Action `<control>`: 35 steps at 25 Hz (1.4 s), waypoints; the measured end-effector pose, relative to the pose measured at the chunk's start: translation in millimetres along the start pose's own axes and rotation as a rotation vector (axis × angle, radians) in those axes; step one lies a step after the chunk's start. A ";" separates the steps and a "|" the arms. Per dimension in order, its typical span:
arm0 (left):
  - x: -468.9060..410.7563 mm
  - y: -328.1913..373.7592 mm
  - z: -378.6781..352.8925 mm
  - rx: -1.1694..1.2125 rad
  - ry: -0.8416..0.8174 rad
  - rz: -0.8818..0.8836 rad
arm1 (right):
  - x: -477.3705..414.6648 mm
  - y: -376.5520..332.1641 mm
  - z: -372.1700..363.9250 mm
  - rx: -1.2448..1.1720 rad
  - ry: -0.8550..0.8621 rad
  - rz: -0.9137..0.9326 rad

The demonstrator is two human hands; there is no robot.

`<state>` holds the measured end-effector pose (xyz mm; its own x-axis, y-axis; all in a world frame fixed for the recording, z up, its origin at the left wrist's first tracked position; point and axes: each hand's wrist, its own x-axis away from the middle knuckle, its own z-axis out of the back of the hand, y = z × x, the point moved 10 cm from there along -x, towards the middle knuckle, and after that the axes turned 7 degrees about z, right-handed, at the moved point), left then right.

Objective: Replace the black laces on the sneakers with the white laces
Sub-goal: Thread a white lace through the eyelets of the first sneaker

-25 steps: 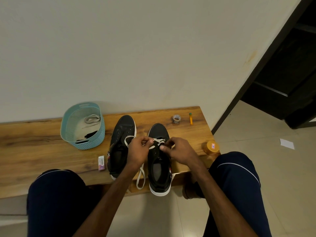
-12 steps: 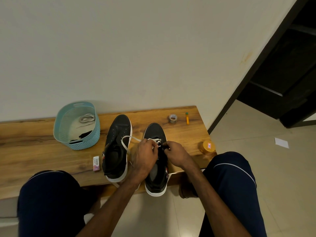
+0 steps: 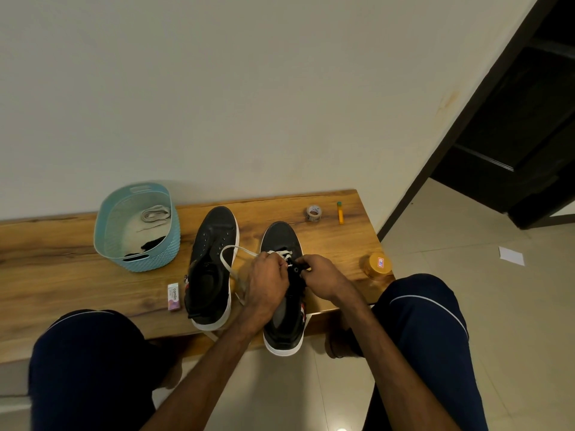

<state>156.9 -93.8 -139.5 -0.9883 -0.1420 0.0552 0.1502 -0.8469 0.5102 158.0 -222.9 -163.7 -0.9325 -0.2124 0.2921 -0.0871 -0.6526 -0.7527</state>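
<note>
Your left hand: your left hand (image 3: 267,284) sits at lower centre of the frame, thumb and fingers pinched on the white lace (image 3: 229,255) right at the eyelets.
Your right hand: your right hand (image 3: 322,278) is just right of it, the two almost touching, fingers curled on the eyelet edge of the sneaker (image 3: 281,237).
Sneaker: it stands on the wooden bench (image 3: 62,269), toe toward the wall, heel hanging over the near edge.
White lace: it crosses the first eyelets near the toe. A loose loop swings out left over the second sneaker (image 3: 214,244) and drops between the two shoes.
Second sneaker: it stands just left of the first, parallel to it, with its eyelets showing.
Basket: the blue basket (image 3: 138,264) is at the left on the bench. It holds a bundled pale lace (image 3: 155,213) and a black lace (image 3: 152,244).
Small items: an eraser box (image 3: 173,297) lies beside the second sneaker's heel. A tape roll (image 3: 313,213) and an orange tube (image 3: 340,213) lie toward the bench's far right corner. A yellow-lidded jar (image 3: 378,264) stands at the right edge.
</note>
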 end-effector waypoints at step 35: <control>50.8 -47.1 11.0 0.052 -0.009 0.081 | 21.6 -11.3 -4.0 0.422 0.183 0.119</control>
<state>99.3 -55.5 -151.3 -0.9731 -0.2045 0.1056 0.2286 -0.8051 0.5474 137.5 -217.2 -151.2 -0.9772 -0.1964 0.0813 0.1383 -0.8779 -0.4584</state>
